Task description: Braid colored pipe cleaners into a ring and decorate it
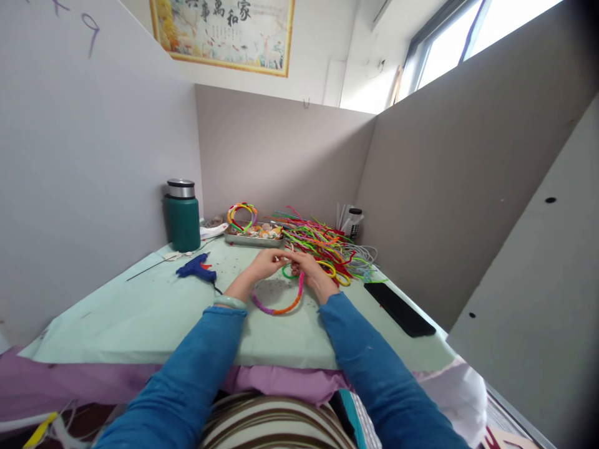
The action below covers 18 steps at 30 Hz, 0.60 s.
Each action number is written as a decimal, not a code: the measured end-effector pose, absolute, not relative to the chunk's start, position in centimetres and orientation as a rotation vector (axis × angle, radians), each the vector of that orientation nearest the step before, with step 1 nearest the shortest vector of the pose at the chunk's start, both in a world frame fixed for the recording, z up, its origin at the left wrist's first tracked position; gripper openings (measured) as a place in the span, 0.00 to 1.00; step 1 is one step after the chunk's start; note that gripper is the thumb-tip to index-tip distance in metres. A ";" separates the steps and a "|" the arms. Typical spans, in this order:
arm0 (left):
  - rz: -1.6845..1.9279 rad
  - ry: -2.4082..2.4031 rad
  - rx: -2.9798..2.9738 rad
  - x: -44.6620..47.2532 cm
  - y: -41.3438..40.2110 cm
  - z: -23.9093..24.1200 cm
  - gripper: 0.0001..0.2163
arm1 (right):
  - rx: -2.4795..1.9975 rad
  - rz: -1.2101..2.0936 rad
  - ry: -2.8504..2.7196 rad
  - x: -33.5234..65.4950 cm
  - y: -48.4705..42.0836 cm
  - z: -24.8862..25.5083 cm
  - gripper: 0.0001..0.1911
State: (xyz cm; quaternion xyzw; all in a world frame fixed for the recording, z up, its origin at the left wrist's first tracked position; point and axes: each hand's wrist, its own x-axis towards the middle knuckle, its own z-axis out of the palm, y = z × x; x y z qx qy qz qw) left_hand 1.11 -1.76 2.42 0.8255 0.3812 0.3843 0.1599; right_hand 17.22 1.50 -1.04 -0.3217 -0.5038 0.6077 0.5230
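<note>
A ring wrapped in purple, orange and pink fuzzy pipe cleaner (286,309) hangs between my wrists, just above the table. My right hand (306,269) is closed at its upper right part, where the pink section runs into the fingers. From the left, my left hand (267,263) reaches across with bent fingers that meet those of the right at the top of the ring. A green length of pipe cleaner (286,272) shows beneath the joined fingers. The fingertips themselves are partly hidden, so their exact grip is unclear.
A blue glue gun (197,267) lies left of my hands, near a green bottle (183,218). Behind stands a metal tray (255,241) of small pieces with finished colourful rings (242,217). Loose pipe cleaners (318,240) heap up behind my right hand; a black phone (399,308) lies right.
</note>
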 end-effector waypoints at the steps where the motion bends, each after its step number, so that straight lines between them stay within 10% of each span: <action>1: 1.104 1.096 2.359 1.1 -1.7 2.4 0.15 | -0.767 1.448 -1.204 17.2 1.4 -1.0 0.17; 18: 1.087 1.112 2.302 1.1 -1.8 2.6 0.17 | -0.736 1.440 -1.237 16.9 0.8 -0.8 0.15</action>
